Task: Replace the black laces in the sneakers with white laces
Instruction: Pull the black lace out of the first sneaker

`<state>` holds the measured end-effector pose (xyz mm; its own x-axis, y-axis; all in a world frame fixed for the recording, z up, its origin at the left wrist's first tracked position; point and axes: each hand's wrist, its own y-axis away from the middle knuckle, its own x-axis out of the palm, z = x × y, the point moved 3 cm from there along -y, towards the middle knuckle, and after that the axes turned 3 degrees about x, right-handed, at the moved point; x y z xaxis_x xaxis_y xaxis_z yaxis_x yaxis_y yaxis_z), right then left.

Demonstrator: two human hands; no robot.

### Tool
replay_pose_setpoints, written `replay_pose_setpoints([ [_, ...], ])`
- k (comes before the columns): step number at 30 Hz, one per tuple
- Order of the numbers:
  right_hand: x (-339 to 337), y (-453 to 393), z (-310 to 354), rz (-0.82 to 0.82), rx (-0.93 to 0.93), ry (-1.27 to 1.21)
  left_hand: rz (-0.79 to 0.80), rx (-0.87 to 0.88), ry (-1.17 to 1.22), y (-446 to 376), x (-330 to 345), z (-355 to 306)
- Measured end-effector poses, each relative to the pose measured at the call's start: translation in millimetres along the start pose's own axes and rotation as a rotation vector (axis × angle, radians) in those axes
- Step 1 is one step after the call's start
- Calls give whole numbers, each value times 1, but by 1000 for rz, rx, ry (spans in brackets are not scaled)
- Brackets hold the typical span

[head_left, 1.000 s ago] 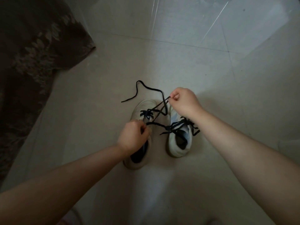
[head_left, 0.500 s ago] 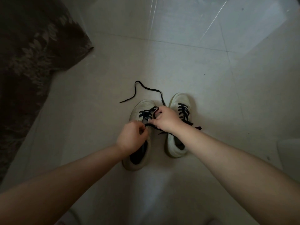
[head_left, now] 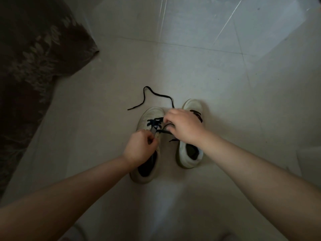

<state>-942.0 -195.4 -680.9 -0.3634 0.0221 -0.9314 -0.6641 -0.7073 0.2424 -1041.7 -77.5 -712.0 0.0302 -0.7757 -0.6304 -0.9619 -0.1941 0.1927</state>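
Two white sneakers stand side by side on the floor, toes pointing away from me. The left sneaker (head_left: pixel 151 113) has a black lace (head_left: pixel 154 121) still threaded near its toe. A loose end of that lace (head_left: pixel 149 94) trails across the tiles beyond it. My left hand (head_left: pixel 139 147) pinches the tongue of the left sneaker. My right hand (head_left: pixel 184 126) reaches across from the right and pinches the black lace over the left sneaker. The right sneaker (head_left: pixel 189 153) lies partly under my right wrist, its black laces (head_left: pixel 197 114) still in place.
A dark patterned rug (head_left: pixel 31 58) covers the floor at the left. Pale glossy floor tiles (head_left: pixel 191 66) surround the sneakers. A pale object (head_left: pixel 311 160) shows at the right edge.
My right hand came down from pulling the lace up and away, moved left and now pinches the lace at the left sneaker's eyelets. My left hand stayed on the tongue.
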Motion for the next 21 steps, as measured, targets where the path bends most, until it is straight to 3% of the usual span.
replay_pose_setpoints([
  [2, 12, -5, 4, 85, -4, 4, 4, 2, 3, 0, -2, -1],
  [8, 1, -7, -7, -32, 27, -15, 10, 9, 4, -1, -3, 2],
  [12, -34, 2, -50, -221, 330, -50, 18, 13, 3, -1, -3, 4],
  [14, -39, 8, -59, -238, 380, -3, 15, 26, -4, -1, -1, 3],
  [21, -4, 0, 4, 3, -50, -10, -12, 31, -15, -1, -1, 0],
])
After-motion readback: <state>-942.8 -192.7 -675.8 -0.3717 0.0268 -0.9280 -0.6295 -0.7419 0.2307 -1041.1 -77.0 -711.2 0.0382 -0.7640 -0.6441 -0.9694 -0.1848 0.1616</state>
